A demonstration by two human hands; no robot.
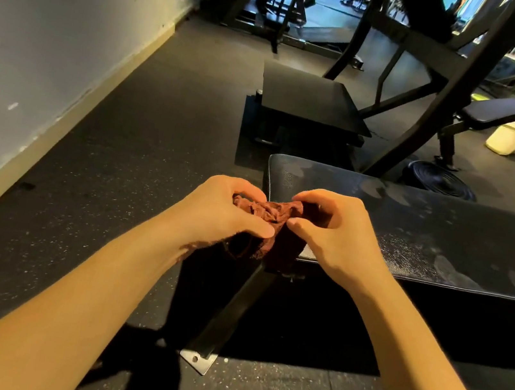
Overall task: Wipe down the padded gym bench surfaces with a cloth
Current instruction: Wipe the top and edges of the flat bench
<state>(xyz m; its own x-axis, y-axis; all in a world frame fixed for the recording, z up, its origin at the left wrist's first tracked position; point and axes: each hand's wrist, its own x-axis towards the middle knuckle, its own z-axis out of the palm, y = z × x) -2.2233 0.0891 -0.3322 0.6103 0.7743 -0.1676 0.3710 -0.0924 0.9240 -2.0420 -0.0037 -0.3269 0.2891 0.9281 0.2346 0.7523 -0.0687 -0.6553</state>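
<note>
While both hands gather it at the near left corner of the bench, the cloth (267, 211), a dark red rag, is held just above the corner edge of the padded surface (428, 235) and not spread flat on it; its lower part hangs down in front of the corner. Item, the left hand (230, 210): grip closed on the cloth's left side, thumb and curled fingers pinching bunched folds. Item, the right hand (334, 230): grip closed on the right side, thumb tip pressed to the fabric, fingers curled over the top. The two-handed hold appears meant to fold or wad the rag into a compact pad, so that one palm can drive it across the padding. The surface is black, runs off the right edge of the view, and carries pale smears and fine speckling over much of its top, which suggests most of the wiping is not yet done; whether the marks are dust, chalk or damp cannot be told. Item, a slanted metal leg (230, 312) below the corner, ending in a bolt plate on the rubber floor (118, 172). Item, a pale bucket (509, 137) on the floor well apart, beside a second bench (495, 112), probably kept for rinsing. Item, a black weight plate (437, 181) flat on the floor behind the surface.
</note>
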